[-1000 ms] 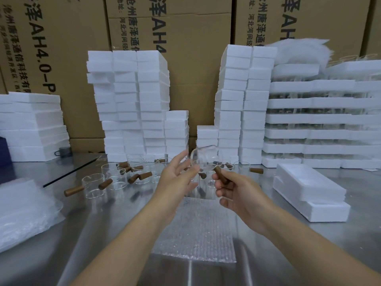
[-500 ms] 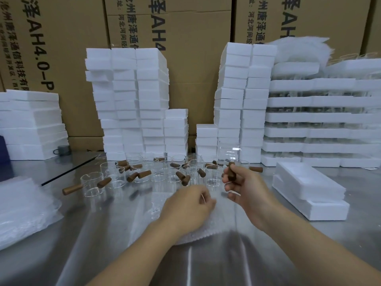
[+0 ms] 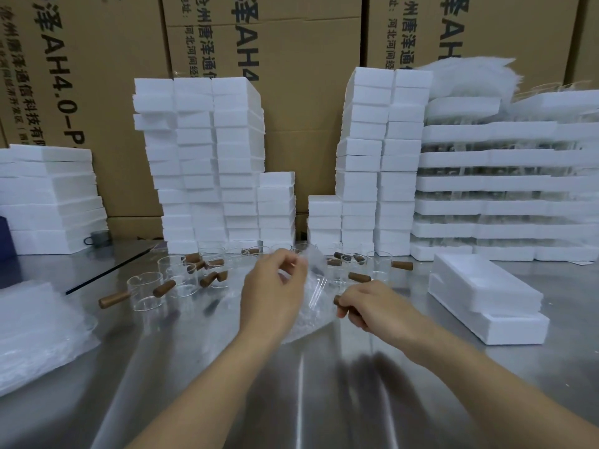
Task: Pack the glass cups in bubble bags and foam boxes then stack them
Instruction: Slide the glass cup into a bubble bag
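Observation:
My left hand (image 3: pixel 275 291) pinches the upper edge of a clear bubble bag (image 3: pixel 309 314) and lifts it off the steel table. My right hand (image 3: pixel 372 307) grips the brown wooden handle (image 3: pixel 337 300) of a glass cup whose body sits inside the bag, blurred. Several more glass cups (image 3: pixel 146 291) with wooden handles stand on the table behind my hands. An open foam box (image 3: pixel 486 291) with its lid offset lies to the right.
Tall stacks of white foam boxes (image 3: pixel 201 163) line the back, with another stack (image 3: pixel 379 163) at centre right and trays of cups (image 3: pixel 505 189) at far right. A pile of bubble bags (image 3: pixel 35 332) lies at the left. Cardboard cartons (image 3: pixel 291 92) form the wall behind.
My left hand picked the bubble bag up from the table and raised its edge. My right hand lowered the cup by its handle into the bag.

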